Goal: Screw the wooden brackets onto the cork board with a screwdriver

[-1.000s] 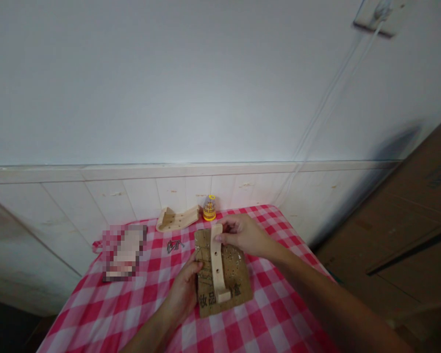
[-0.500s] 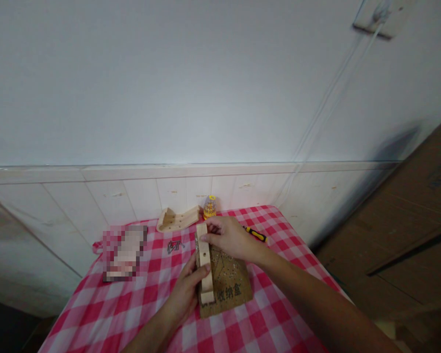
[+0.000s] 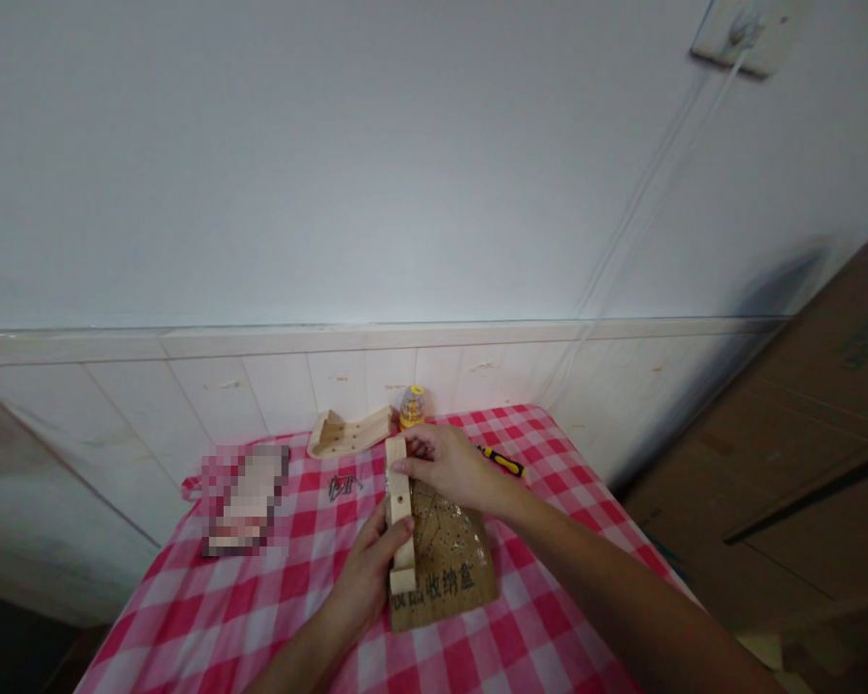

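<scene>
The right hand (image 3: 452, 467) pinches the far end of a pale wooden strip (image 3: 399, 511) between thumb and fingertips, a narrow grip, while the left hand (image 3: 368, 569) closes on the same strip lower down, its thumb laid over the face and its other fingers mostly hidden behind. The strip lies along the left edge of a brown cardboard piece (image 3: 454, 549) that is dotted with small holes and printed with dark characters; at least 1 hole shows in the wood between the 2 hands, and a raised block stands at the near end. Whether the left fingers grip the cardboard as well cannot be told. As I judge it, the strip could slip sideways off the cardboard, because it sits right at the margin, and it could twist if the left thumb eased, since the right pinch takes only the tip. Beyond the hands, dark metal fasteners (image 3: 344, 486) lie loose on the red checked cloth (image 3: 434, 665); a sleeve or a tug on the fabric might scatter them. Farther back, a second wooden part (image 3: 351, 436) rests near a yellow-topped container (image 3: 412, 410), which is upright, close behind the right hand, and so might be knocked over by a backward push. A black-and-yellow tool (image 3: 504, 462) lies just past the right wrist, where a sweep of the forearm could roll it away
</scene>
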Tool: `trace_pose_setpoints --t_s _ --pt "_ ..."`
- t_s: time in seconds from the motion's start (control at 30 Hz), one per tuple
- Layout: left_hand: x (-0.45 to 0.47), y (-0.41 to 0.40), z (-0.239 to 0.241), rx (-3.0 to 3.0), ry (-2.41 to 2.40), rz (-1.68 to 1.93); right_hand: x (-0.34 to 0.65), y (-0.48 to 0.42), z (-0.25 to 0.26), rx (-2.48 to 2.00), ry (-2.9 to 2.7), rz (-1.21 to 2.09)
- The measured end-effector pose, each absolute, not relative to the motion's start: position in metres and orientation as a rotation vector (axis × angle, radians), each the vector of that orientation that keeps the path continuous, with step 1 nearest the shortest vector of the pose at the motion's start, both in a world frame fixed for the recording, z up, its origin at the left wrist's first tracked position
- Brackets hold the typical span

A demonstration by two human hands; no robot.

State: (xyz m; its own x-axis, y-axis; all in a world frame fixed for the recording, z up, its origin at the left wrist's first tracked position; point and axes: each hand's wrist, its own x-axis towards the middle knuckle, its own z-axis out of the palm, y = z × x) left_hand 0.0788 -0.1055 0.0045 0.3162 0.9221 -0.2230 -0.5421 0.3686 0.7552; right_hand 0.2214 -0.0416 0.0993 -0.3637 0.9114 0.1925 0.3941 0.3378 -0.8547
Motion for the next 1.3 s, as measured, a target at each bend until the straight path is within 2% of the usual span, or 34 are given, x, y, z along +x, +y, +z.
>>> trace_pose_setpoints --t_s 0.1,0.33,0.5,0.77,1.03,1.3 --pt "0.077 -0.104 0.003 0.623 0.726 1.051 0.231 -0.045 0.098 -1.15 -1.821 0.846" --pt "0.073 -0.102 0.002 0.6 0.756 1.055 0.264 -0.059 0.075 -1.26 -1.766 0.321" --pt "0.074 -0.103 0.002 0.624 0.733 1.051 0.263 -0.072 0.07 -1.204 -1.828 0.233" --pt "0.075 -0.105 0.001 0.692 0.735 1.049 0.234 -0.062 0.097 -1.057 -2.045 0.407" --pt "0.073 -0.103 -0.003 0.687 0.71 1.024 0.229 -0.045 0.105 -1.013 -1.885 1.105" --pt "0.075 -0.104 -0.002 0.654 0.673 1.035 0.23 -0.043 0.107 -1.023 -1.838 1.17"
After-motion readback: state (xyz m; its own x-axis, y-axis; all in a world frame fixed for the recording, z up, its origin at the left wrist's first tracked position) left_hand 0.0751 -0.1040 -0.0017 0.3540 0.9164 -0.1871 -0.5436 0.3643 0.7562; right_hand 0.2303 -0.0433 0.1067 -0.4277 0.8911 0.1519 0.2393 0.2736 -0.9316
